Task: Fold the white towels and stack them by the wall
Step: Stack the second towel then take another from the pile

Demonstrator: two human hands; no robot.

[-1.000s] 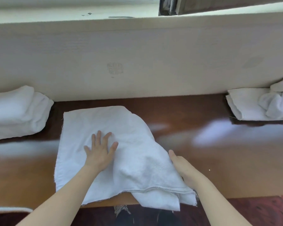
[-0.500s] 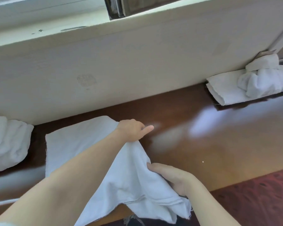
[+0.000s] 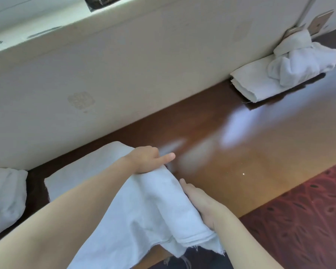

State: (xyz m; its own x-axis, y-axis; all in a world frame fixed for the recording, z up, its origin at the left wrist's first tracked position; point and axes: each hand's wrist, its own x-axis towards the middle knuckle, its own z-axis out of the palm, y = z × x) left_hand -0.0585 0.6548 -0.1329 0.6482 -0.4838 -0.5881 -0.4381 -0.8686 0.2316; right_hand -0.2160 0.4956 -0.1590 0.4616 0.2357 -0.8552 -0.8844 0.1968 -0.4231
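Left hand [image 3: 149,159] at frame centre, fingers curled around the far edge of a thin white cloth towel [image 3: 144,208], index finger sticking out toward the right. Right hand [image 3: 201,203] lower centre, partly closed, pressed against and gripping the towel's bunched right side. Towel lies on the glossy brown wooden tabletop [image 3: 241,152], near edge hanging off. Folded white towel with a crumpled one on top [image 3: 279,72] upper right by the cream wall [image 3: 124,65]; another white towel bundle [image 3: 4,195] at left edge.

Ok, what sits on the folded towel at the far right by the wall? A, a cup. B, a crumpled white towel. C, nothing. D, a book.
B: a crumpled white towel lies bunched on the folded towel against the wall.
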